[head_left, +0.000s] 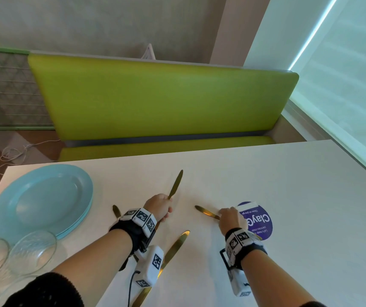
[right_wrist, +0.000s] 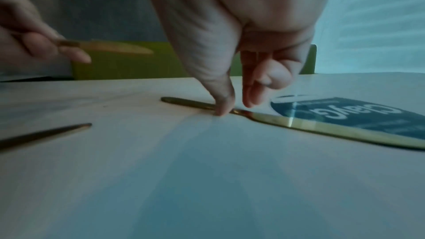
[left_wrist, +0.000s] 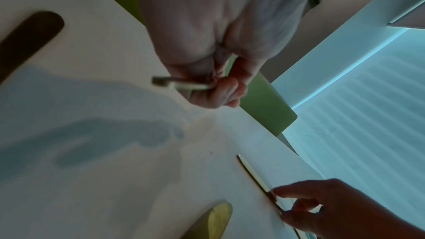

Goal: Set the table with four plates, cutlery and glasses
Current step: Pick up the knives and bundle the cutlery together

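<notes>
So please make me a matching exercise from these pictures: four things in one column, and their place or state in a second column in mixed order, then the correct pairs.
Things:
1. stack of blue plates
2. knife in the left hand
3. knife under the right hand
4. purple round sticker

Places or states:
A. lifted off the table, gripped by the handle
B. flat on the table, fingertips pinching it
C. stuck on the table beside the right hand
D. at the table's left end, behind the glasses

Pairs: 1-D, 2-A, 3-B, 4-C

The left hand holds only its knife.
</notes>
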